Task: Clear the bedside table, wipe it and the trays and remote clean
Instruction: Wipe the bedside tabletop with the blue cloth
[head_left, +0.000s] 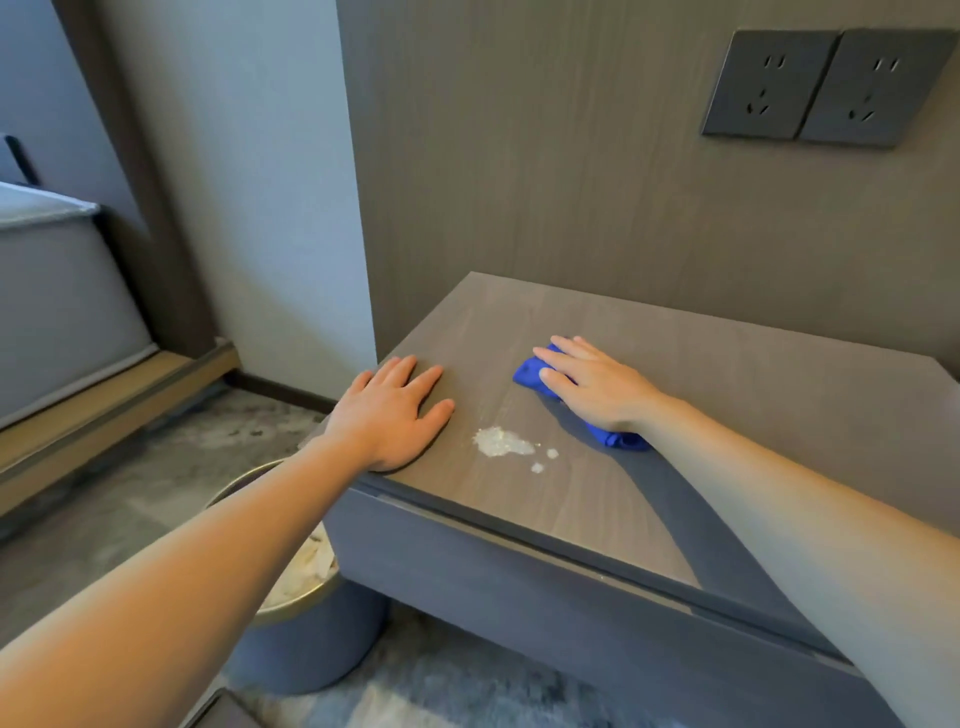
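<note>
1. the desk (727, 384) top carries no trays or remote, so clearing looks done; wiping is under way, with a white patch of crumbs (503, 441) left at centre frame.
2. right hand (597, 387) lies flat, fingers spread, pressing the blue cloth (527, 373) onto the desk, just right of the crumbs.
3. left hand (395, 410) rests open and empty on the desk's left edge.
4. a bin (306, 639) stands below at lower left; trays and remote are out of view, and nothing blocks the wipe.
</note>
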